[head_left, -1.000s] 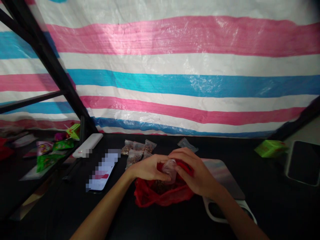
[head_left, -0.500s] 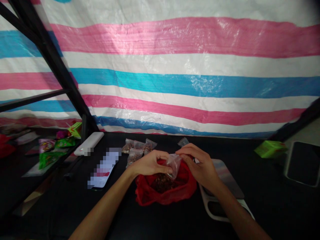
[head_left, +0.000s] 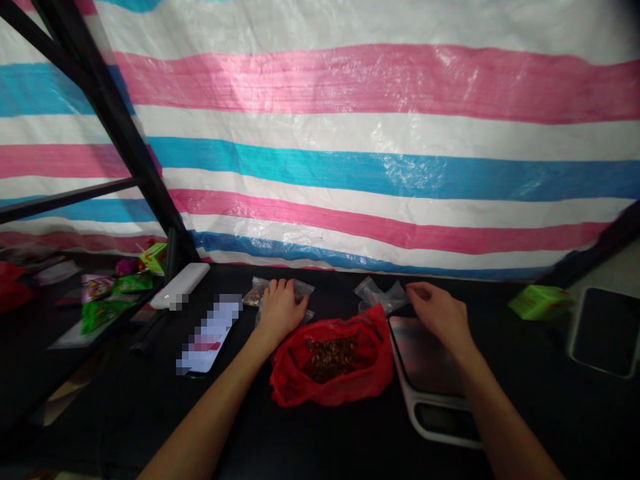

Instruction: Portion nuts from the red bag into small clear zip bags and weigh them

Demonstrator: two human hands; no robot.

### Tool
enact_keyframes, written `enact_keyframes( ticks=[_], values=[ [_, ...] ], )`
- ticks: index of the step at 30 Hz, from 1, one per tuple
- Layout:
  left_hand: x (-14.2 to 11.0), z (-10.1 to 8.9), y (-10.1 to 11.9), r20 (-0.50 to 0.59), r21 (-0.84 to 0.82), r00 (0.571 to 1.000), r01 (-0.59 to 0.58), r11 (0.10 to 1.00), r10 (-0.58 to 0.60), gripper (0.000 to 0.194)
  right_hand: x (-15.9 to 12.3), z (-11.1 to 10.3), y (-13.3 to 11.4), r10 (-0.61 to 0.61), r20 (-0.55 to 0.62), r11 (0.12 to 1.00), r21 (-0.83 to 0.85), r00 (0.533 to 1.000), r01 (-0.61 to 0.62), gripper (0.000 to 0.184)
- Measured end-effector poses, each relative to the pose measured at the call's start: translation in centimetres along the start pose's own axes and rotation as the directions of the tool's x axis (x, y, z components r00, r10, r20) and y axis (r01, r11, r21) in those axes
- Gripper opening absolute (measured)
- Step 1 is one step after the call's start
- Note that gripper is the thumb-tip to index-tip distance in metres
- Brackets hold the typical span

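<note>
Left hand (head_left: 280, 310) open, palm down on filled zip bags (head_left: 256, 293). Right hand (head_left: 435, 312) open, holding nothing, over the digital scale (head_left: 425, 353), beside a clear zip bag (head_left: 377, 297).

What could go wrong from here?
Spill: the red plastic bag lies open beside the kitchen scale, so its dark brown pieces could tip out and be hard to spot on the black tabletop.

Burst: the left hand rests on the small filled zip bags. Pressure might open them; their seals can't be seen.

Bad reading: the right hand is at the scale's far edge, so contact could skew the weight.
</note>
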State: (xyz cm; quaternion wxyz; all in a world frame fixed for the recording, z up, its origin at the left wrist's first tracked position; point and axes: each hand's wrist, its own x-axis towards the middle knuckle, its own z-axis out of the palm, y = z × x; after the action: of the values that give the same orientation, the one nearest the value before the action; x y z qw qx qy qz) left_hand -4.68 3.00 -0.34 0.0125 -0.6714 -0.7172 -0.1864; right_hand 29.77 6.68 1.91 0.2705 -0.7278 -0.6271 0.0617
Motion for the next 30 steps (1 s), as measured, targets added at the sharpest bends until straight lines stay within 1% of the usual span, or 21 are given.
enact_keyframes(
  ticks=[1, 3, 5, 7, 9, 11, 12, 13, 14, 16, 18, 19, 21, 25, 30],
  values=[
    [0.0, 0.0, -0.1, 0.016, -0.011, 1.000, 0.000, 1.000, 0.000, 0.050, -0.2, 0.2, -0.1, -0.035, 0.008, 0.998, -0.044, 0.999, 0.035, 0.029],
    [0.2, -0.1, -0.2, 0.026, -0.045, 1.000, -0.013, 0.999, 0.014, 0.048, -0.6, 0.4, -0.7, -0.096, -0.044, 0.992, -0.091, 0.994, 0.091, 0.029],
    [0.5, -0.3, -0.2, 0.013, -0.081, 0.999, -0.047, 0.996, 0.048, 0.046, -0.9, 0.3, -1.3, -0.142, -0.141, 0.988, -0.083, 0.980, 0.131, 0.029],
    [0.7, -0.6, -0.1, -0.029, -0.136, 0.994, -0.106, 0.985, 0.103, 0.044, -1.1, -0.1, -2.2, -0.186, -0.254, 0.982, -0.030, 0.949, 0.184, 0.027],
    [0.6, -1.1, 0.4, -0.094, -0.217, 0.974, -0.222, 0.951, 0.206, 0.043, -1.4, -0.6, -3.2, -0.260, -0.350, 0.952, 0.064, 0.900, 0.300, 0.024],
    [0.3, -1.8, 1.1, -0.162, -0.289, 0.924, -0.380, 0.879, 0.347, 0.043, -2.0, -0.9, -4.4, -0.380, -0.380, 0.863, 0.182, 0.843, 0.472, 0.022],
    [0.0, -2.2, 1.5, -0.190, -0.310, 0.888, -0.458, 0.833, 0.418, 0.044, -2.5, -1.0, -5.1, -0.448, -0.363, 0.802, 0.241, 0.817, 0.547, 0.021],
    [-0.3, -2.5, 1.9, -0.209, -0.318, 0.852, -0.523, 0.791, 0.480, 0.045, -3.0, -1.0, -5.7, -0.508, -0.326, 0.753, 0.282, 0.798, 0.595, 0.020],
    [-0.5, -2.8, 2.3, -0.226, -0.315, 0.818, -0.575, 0.755, 0.529, 0.046, -3.5, -0.9, -6.4, -0.551, -0.275, 0.729, 0.302, 0.788, 0.615, 0.019],
    [-1.0, -3.3, 2.8, -0.233, -0.285, 0.762, -0.648, 0.706, 0.605, 0.046, -4.6, -0.6, -7.5, -0.610, -0.144, 0.722, 0.302, 0.779, 0.622, 0.017],
    [-1.2, -3.5, 2.9, -0.226, -0.244, 0.719, -0.695, 0.676, 0.658, 0.046, -5.4, -0.3, -8.2, -0.632, -0.024, 0.731, 0.313, 0.775, 0.606, 0.013],
    [-1.1, -3.5, 2.8, -0.227, -0.224, 0.704, -0.710, 0.667, 0.673, 0.046, -5.7, -0.2, -8.4, -0.631, 0.017, 0.736, 0.327, 0.775, 0.592, 0.012],
    [-1.0, -3.4, 2.6, -0.245, -0.188, 0.684, -0.729, 0.659, 0.687, 0.046, -5.9, -0.1, -8.6, -0.611, 0.053, 0.748, 0.365, 0.790, 0.554, 0.012],
    [-0.9, -3.2, 2.2, -0.271, -0.136, 0.659, -0.748, 0.650, 0.702, 0.043, -5.9, 0.1, -8.4, -0.546, 0.040, 0.780, 0.387, 0.837, 0.491, 0.011],
    [-1.1, -3.0, 2.3, -0.265, -0.126, 0.640, -0.765, 0.632, 0.721, 0.042, -5.8, 0.5, -8.5, -0.560, 0.042, 0.779, 0.366, 0.827, 0.509, 0.011]
  ],
)
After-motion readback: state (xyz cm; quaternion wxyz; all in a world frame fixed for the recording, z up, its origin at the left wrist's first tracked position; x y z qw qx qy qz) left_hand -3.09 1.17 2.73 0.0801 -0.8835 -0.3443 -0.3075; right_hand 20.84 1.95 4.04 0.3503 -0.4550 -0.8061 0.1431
